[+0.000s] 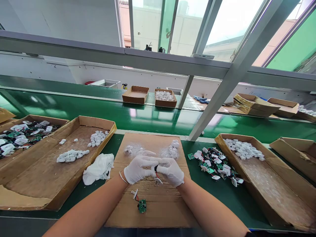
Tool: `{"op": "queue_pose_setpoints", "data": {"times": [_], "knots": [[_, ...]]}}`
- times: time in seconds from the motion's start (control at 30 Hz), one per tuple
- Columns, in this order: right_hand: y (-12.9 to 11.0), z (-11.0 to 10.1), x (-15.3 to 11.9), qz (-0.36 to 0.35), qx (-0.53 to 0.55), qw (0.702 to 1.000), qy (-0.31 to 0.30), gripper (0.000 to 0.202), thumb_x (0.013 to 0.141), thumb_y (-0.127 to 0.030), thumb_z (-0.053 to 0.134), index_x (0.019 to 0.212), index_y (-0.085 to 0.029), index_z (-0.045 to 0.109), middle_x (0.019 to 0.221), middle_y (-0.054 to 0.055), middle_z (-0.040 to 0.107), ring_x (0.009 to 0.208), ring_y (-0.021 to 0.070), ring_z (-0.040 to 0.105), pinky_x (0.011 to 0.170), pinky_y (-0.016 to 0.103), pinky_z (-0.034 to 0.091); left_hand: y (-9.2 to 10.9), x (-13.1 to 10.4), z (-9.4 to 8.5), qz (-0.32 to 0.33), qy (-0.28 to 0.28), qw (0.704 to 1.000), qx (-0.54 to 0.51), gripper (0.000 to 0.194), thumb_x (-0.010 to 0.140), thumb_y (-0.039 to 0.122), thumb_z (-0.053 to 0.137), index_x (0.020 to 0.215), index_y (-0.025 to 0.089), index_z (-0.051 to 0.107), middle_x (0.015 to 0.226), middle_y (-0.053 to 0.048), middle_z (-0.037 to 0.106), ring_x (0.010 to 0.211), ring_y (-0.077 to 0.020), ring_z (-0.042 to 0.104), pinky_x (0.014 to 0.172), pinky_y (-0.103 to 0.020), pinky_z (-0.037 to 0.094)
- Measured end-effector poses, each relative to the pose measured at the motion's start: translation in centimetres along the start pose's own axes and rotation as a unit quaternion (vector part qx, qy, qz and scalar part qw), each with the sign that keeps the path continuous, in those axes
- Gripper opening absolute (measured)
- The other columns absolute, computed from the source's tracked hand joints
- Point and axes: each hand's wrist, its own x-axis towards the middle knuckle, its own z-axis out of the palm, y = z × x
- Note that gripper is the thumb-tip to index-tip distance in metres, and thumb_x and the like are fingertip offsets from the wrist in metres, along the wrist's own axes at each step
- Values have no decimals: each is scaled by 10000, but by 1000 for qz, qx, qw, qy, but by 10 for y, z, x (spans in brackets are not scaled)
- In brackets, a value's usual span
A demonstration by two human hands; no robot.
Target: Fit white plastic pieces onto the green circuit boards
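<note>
My left hand (141, 167) and my right hand (171, 170), both in white gloves, meet over the cardboard sheet (118, 214). Their fingers are closed around a small wired assembly (158, 180); a black piece shows between the fingertips, and a red wire and a white plastic part hang below. The gloves hide the rest of it. Closer to my body, a green circuit board (142, 205) lies on the cardboard, wired to a small white part. Beyond my hands, small white pieces (173, 149) sit on a clear bubbled patch at the right, with a few more (128, 149) at the left.
A crumpled white bag (98, 168) lies left of the cardboard, beside a shallow box (37, 184) with white pieces. Wired boards (218, 164) are heaped at the right, before another long box (274, 194). A slanted metal post (209, 102) rises behind; small boxes (135, 95) stand farther back.
</note>
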Motion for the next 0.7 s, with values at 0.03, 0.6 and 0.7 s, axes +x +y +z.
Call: {"op": "queue_pose_setpoints", "data": {"times": [0.03, 0.6, 0.7], "knots": [[0, 0, 0, -3, 3, 1000, -2, 240, 700, -265, 747, 906, -142, 753, 863, 64, 701, 827, 197, 616, 828, 337, 477, -1, -1, 1, 7, -6, 1000, -11, 277, 829, 472, 643, 906, 225, 744, 887, -17, 745, 935, -217, 644, 952, -367, 463], [5, 3, 0, -30, -24, 996, 78, 332, 667, -287, 798, 970, -168, 731, 933, 75, 721, 877, 225, 646, 890, 385, 496, -10, -2, 13, 11, 61, 992, -114, 283, 878, 354, 603, 1118, 238, 700, 1101, -91, 722, 1039, -239, 647, 914, -407, 504], [2, 5, 1, -35, -6, 997, 71, 281, 693, -292, 776, 944, -177, 726, 888, 54, 705, 845, 203, 628, 873, 356, 486, -4, -3, 9, -32, 45, 996, -71, 299, 863, 265, 595, 1149, 239, 678, 1143, -85, 702, 1082, -241, 620, 954, -428, 475]]}}
